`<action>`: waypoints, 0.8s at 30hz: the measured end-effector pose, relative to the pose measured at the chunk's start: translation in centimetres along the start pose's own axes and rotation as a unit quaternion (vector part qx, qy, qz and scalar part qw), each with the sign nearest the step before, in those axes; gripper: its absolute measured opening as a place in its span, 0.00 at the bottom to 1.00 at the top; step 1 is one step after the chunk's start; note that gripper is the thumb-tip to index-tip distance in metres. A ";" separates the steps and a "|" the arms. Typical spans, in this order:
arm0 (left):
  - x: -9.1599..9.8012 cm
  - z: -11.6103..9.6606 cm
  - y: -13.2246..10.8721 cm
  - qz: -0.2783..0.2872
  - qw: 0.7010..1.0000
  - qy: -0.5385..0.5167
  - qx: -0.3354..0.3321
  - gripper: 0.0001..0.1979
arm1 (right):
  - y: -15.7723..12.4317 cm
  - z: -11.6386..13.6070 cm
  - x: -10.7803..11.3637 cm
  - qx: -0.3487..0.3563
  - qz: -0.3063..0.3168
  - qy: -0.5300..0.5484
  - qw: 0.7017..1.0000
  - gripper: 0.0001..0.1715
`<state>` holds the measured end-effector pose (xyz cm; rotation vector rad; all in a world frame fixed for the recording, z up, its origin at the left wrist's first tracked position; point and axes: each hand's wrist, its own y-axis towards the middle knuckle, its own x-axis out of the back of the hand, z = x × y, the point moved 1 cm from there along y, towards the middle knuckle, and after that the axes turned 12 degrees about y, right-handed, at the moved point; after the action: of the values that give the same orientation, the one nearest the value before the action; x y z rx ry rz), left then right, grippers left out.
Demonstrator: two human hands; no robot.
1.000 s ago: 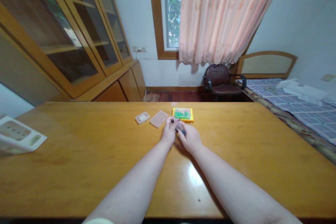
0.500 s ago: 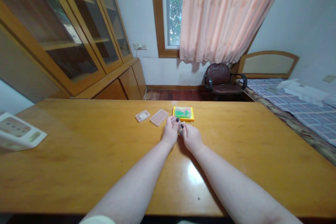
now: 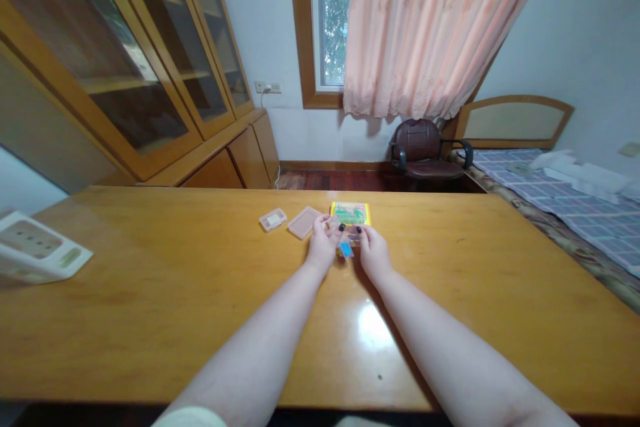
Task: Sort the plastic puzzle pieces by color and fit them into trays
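Near the table's far side, my left hand (image 3: 323, 243) and my right hand (image 3: 373, 250) face each other. Small clear plastic pieces are pinched in the fingers of both; their exact shape is too small to tell. A blue patch on clear plastic (image 3: 345, 249) shows below the fingers, between the hands. Just behind them lies a flat yellow box with a green picture (image 3: 351, 213). Left of my left hand is a shallow translucent tray or lid (image 3: 303, 222), partly covered by the fingers. Farther left sits a small translucent case (image 3: 273, 219) with something white inside.
The wooden table (image 3: 210, 320) fills the foreground. A white object with an oval window (image 3: 45, 247) stands at its left edge. Beyond are a glass-door cabinet (image 3: 200, 73), a dark red armchair (image 3: 425, 147) and a bed (image 3: 565, 193) at the right.
My hands have moved apart, the right one shifting right. The blue patch and more clear plastic now show between them.
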<state>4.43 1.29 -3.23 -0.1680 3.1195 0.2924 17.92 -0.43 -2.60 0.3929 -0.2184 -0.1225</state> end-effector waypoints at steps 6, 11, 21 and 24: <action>0.6 -0.5 0.8 0.002 0.999 -0.042 -0.002 0.34 | 0.5 -0.9 0.1 -0.042 -0.019 0.015 0.999 0.16; 0.6 -1.4 0.5 0.039 0.998 -0.034 -0.028 0.36 | 0.6 -1.4 0.0 -0.045 -0.039 0.024 0.998 0.15; 1.6 -2.4 0.2 0.118 0.976 0.132 -0.125 0.33 | 0.9 -2.1 0.5 -0.065 -0.081 0.061 0.993 0.14; 1.7 -3.3 -0.2 0.126 0.959 0.202 -0.152 0.32 | 1.0 -2.5 0.6 -0.061 -0.091 0.066 0.992 0.15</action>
<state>2.83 0.27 -0.03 0.2028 3.4767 0.8439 19.13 1.32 -4.40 0.2983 -0.0441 -0.2869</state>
